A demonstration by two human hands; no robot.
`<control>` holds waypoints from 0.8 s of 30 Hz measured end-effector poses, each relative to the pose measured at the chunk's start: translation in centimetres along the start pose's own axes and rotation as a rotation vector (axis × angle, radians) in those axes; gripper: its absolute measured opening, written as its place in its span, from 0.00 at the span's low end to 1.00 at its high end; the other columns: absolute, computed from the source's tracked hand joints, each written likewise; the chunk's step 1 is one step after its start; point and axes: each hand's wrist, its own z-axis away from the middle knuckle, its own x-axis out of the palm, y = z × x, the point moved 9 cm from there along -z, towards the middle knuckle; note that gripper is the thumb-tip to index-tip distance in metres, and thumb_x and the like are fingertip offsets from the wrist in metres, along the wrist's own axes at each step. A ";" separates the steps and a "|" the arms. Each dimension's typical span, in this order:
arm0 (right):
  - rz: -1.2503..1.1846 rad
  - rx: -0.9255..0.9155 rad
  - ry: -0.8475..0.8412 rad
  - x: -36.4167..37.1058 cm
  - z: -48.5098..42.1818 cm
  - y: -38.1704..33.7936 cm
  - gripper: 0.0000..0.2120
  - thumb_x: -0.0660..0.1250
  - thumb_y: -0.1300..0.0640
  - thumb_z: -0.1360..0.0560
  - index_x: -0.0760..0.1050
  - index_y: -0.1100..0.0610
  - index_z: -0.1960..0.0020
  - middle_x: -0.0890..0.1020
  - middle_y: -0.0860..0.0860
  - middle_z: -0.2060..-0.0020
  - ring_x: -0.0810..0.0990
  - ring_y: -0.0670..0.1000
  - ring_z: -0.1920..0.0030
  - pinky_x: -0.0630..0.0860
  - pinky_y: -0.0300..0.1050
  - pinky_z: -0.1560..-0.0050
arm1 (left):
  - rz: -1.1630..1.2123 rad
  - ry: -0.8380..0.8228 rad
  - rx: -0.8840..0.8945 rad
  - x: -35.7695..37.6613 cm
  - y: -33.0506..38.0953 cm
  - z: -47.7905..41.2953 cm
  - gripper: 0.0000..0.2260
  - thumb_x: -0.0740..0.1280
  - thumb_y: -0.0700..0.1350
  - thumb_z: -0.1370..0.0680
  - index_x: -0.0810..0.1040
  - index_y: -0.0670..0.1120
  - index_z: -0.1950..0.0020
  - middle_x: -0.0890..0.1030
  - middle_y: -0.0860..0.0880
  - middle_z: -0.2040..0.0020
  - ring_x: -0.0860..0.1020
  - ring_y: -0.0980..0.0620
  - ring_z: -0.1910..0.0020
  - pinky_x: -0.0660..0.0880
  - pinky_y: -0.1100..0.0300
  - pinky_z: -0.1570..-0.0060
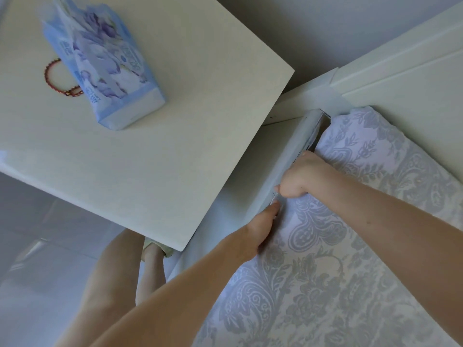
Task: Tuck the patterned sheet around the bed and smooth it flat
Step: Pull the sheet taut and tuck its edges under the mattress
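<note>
Now: both hands at the bed rail (288, 161), on the sheet's edge.
Sheet (350, 246), pale with a grey floral pattern, covers the mattress on the inner side of the rail, and its edge meets the gap along the rail. Right hand (299, 175) is against the rail, nearer the headboard (400, 61), with knuckles bent and fingers down in the gap, hidden. Left hand (263, 229) is just beside it, farther from the headboard, with its thumb along the sheet edge and its fingers out of sight. Grip of either hand: cannot tell. On the outer side of the rail stands a white nightstand (155, 151). On it, well apart from the rail, are a blue tissue pack (107, 66) and a red bracelet (51, 76) partly behind the pack.
</note>
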 end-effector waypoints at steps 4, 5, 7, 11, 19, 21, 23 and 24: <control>-0.147 -0.003 0.168 -1.0 -0.4 0.4 0.21 0.48 0.46 0.19 0.76 0.57 0.46 0.79 0.53 0.42 0.75 0.54 0.41 0.68 0.46 0.45 | -0.097 0.056 -0.031 -0.6 1.5 -0.3 0.33 0.45 0.71 0.25 0.69 0.53 0.29 0.69 0.50 0.28 0.66 0.51 0.29 0.58 0.53 0.27; -0.239 -0.005 0.245 -1.7 -0.3 0.7 0.22 0.49 0.45 0.19 0.74 0.58 0.54 0.80 0.53 0.51 0.76 0.55 0.48 0.68 0.44 0.53 | -0.123 0.089 -0.017 -1.5 1.9 -0.1 0.32 0.45 0.69 0.24 0.70 0.52 0.31 0.70 0.50 0.29 0.68 0.51 0.30 0.59 0.55 0.28; -0.419 -0.004 0.384 -2.6 0.0 1.7 0.25 0.51 0.43 0.19 0.67 0.58 0.66 0.74 0.52 0.66 0.73 0.54 0.60 0.63 0.42 0.67 | -0.123 0.171 0.050 -3.4 2.6 0.6 0.27 0.46 0.65 0.21 0.77 0.50 0.42 0.77 0.48 0.39 0.74 0.50 0.39 0.67 0.59 0.35; -0.420 -0.036 0.545 -3.5 0.7 1.7 0.26 0.53 0.44 0.20 0.63 0.56 0.73 0.68 0.51 0.74 0.69 0.52 0.70 0.59 0.42 0.71 | -0.126 0.369 0.200 -6.8 2.3 1.8 0.20 0.53 0.58 0.20 0.79 0.47 0.53 0.81 0.49 0.52 0.79 0.50 0.49 0.74 0.54 0.41; -0.240 0.079 0.892 -5.1 6.2 1.9 0.24 0.47 0.43 0.20 0.72 0.53 0.65 0.73 0.50 0.71 0.77 0.54 0.56 0.50 0.55 0.27 | -0.089 0.245 0.081 -3.9 0.6 0.4 0.23 0.50 0.57 0.18 0.77 0.42 0.50 0.79 0.44 0.51 0.77 0.46 0.49 0.73 0.54 0.38; -0.221 0.115 0.851 -3.5 6.7 1.4 0.27 0.44 0.41 0.20 0.74 0.52 0.64 0.74 0.49 0.71 0.77 0.53 0.57 0.48 0.56 0.27 | -0.122 0.233 0.037 -3.2 -0.1 -0.1 0.27 0.49 0.61 0.20 0.77 0.42 0.44 0.79 0.44 0.44 0.77 0.47 0.44 0.69 0.52 0.34; -0.166 0.100 0.770 -1.8 6.0 0.0 0.30 0.40 0.40 0.20 0.76 0.52 0.62 0.78 0.49 0.69 0.78 0.52 0.57 0.50 0.57 0.28 | -0.146 0.212 -0.007 -3.1 -0.9 -0.4 0.30 0.48 0.64 0.22 0.74 0.45 0.34 0.76 0.47 0.35 0.73 0.48 0.36 0.64 0.52 0.30; -0.135 0.089 0.749 -1.3 5.4 -0.5 0.32 0.39 0.40 0.21 0.75 0.52 0.64 0.79 0.48 0.67 0.78 0.51 0.57 0.52 0.56 0.29 | -0.146 0.201 -0.012 -3.2 -1.0 -0.4 0.29 0.48 0.64 0.21 0.73 0.47 0.33 0.75 0.47 0.35 0.73 0.49 0.35 0.64 0.53 0.30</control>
